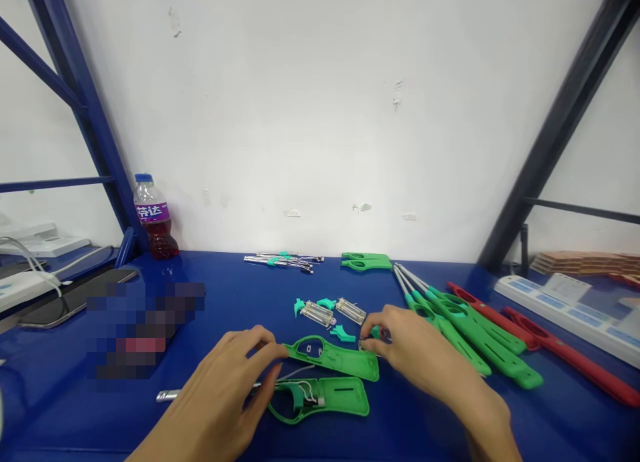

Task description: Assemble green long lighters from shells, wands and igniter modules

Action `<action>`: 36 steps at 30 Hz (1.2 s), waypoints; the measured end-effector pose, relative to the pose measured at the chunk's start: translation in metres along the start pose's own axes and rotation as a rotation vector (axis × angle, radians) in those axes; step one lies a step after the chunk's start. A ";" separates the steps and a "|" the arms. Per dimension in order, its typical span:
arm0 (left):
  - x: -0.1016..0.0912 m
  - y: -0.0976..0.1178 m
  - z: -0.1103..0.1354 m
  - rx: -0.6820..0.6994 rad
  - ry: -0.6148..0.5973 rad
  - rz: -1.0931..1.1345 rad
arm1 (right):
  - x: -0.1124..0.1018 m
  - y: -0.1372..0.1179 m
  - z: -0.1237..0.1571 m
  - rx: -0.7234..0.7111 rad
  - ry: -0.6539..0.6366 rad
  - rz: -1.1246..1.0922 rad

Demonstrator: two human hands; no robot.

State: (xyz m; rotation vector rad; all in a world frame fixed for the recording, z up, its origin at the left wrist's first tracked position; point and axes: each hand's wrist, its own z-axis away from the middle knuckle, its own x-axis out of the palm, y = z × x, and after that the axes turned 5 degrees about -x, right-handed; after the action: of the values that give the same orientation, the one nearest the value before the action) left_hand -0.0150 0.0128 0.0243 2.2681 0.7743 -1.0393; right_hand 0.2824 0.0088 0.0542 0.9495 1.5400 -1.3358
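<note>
My left hand has its grip pinched on the loop end of the upper green shell, steadying it flat on the counter. At that shell's right end, my right hand has its grip closed on a small part.

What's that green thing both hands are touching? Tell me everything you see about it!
The green shell looks like shiny plastic: long, flat, with an oval finger loop at its left end and a hollow inside facing up, with small white bits in it. It lies flat on the blue table, slanting a little. The left hand pinches its looped end; the right hand pinches a small part at its right end. A second green shell with white wires lies close beside it.
</note>
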 end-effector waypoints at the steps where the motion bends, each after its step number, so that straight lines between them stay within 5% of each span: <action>1: 0.001 0.000 0.000 0.000 0.003 0.006 | 0.001 0.000 0.000 -0.005 -0.011 0.000; 9: 0.012 -0.012 -0.009 -0.085 -0.132 0.064 | 0.005 0.001 -0.001 -0.009 -0.001 0.031; 15: 0.013 -0.029 -0.034 -0.172 -0.377 0.027 | 0.005 0.002 0.002 -0.058 0.025 0.045; 20: 0.014 -0.034 -0.046 -0.151 -0.421 0.033 | -0.003 -0.001 0.007 -0.073 0.073 0.021; 29: -0.005 -0.045 -0.032 -0.103 -0.280 0.084 | -0.017 0.014 0.011 -0.081 0.213 -0.135; 34: -0.025 -0.076 -0.016 -0.203 -0.022 0.023 | -0.024 0.017 0.014 -0.089 0.332 -0.189; 36: -0.033 -0.092 -0.007 -0.272 -0.011 -0.025 | -0.024 0.016 0.015 -0.103 0.370 -0.188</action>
State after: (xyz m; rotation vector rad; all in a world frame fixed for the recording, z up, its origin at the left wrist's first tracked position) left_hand -0.0914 0.0725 0.0342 2.0246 0.8840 -0.8971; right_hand 0.3071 -0.0043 0.0710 1.0488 2.0015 -1.2415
